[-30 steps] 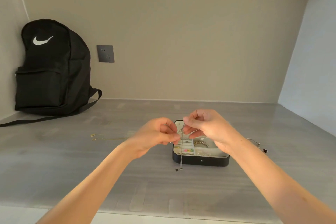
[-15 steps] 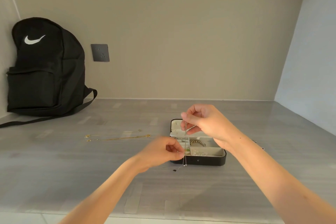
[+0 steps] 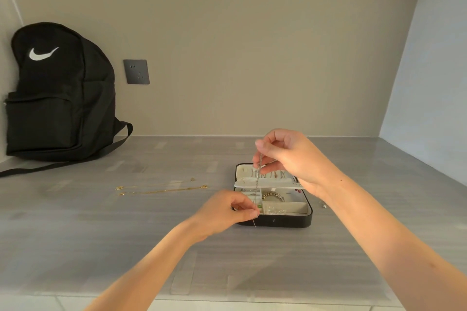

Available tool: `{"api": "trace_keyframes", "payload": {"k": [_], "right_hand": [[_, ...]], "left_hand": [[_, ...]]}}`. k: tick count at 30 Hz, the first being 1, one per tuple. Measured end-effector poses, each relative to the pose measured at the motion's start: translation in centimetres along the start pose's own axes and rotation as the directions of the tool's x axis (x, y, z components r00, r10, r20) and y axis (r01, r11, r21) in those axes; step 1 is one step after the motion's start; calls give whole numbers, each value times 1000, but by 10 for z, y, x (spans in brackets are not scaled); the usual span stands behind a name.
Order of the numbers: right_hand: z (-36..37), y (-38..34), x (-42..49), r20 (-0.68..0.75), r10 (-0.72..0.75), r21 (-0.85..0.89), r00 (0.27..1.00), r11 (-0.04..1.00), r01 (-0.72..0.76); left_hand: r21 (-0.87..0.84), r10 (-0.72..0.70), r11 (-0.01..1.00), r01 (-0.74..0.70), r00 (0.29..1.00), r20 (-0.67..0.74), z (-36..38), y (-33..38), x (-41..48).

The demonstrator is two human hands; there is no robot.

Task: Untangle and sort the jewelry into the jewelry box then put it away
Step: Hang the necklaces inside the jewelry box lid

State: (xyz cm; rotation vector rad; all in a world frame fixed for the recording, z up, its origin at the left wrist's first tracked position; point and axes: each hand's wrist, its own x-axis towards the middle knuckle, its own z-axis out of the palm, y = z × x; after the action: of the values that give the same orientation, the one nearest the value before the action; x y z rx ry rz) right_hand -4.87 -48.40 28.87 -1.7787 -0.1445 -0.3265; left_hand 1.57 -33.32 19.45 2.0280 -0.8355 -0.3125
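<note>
A black jewelry box (image 3: 285, 221) with a cream lining lies open on the grey counter, its compartments holding a beaded bracelet (image 3: 273, 195) and other small pieces. A thin silver chain (image 3: 257, 179) is stretched taut above the box. My right hand (image 3: 290, 159) pinches its upper end over the lid. My left hand (image 3: 227, 209) pinches its lower end at the box's front left corner, and a short tail hangs below the fingers. Two gold chains (image 3: 161, 190) lie straight on the counter left of the box.
A black backpack (image 3: 55, 93) leans in the back left corner, its strap trailing across the counter. A dark wall socket (image 3: 136, 71) sits behind. A small silver piece (image 3: 324, 206) lies right of the box. A white wall closes the right side.
My hands have moved apart: the left went down to the box's front corner, the right rose slightly, and the silver chain is now pulled straight between them.
</note>
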Motion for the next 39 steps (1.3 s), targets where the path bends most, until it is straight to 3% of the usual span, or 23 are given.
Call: {"api": "trace_keyframes", "payload": {"k": [5, 9, 13, 15, 18, 22, 24, 26, 29, 32, 35, 39], "right_hand": [[-8, 4, -2, -153, -1, 83, 988, 996, 14], [-18, 15, -8, -284, 94, 315, 954, 949, 0], [-23, 35, -17, -290, 293, 554, 911, 828, -90], [-21, 46, -21, -263, 388, 610, 883, 776, -160], [-18, 62, -30, -190, 461, 543, 867, 785, -298], [-13, 69, -42, -102, 464, 142, 880, 882, -449], [-9, 67, -46, -101, 419, -73, 902, 901, -427], [-3, 64, -48, -91, 359, -132, 929, 920, -369], [4, 61, -46, -64, 262, -17, 963, 964, -264], [5, 62, -42, -1, 234, 291, 972, 930, -224], [2, 62, -47, 69, 186, 350, 980, 915, -198], [-6, 68, -55, 138, 227, 473, 964, 840, -265]], "left_hand": [[-290, -49, 955, 55, 998, 27, -8, 0, -6], [-626, -75, 778, 50, 997, -13, -16, 9, -10], [-767, -55, 641, 17, 998, -23, -25, 28, -10], [-743, -27, 669, -1, 999, -26, -30, 38, -7], [-558, 4, 830, -10, 1000, -11, -35, 51, -2], [-285, 1, 958, 17, 998, 62, -39, 73, 4], [-188, -17, 982, 37, 994, 105, -38, 84, 6], [-89, -32, 995, 45, 988, 148, -37, 92, 9], [7, -40, 999, 39, 981, 191, -36, 100, 13], [46, -47, 998, 39, 981, 190, -37, 105, 15], [31, -38, 999, 33, 983, 177, -41, 108, 15], [-85, -17, 996, 28, 992, 124, -57, 109, 14]]}}
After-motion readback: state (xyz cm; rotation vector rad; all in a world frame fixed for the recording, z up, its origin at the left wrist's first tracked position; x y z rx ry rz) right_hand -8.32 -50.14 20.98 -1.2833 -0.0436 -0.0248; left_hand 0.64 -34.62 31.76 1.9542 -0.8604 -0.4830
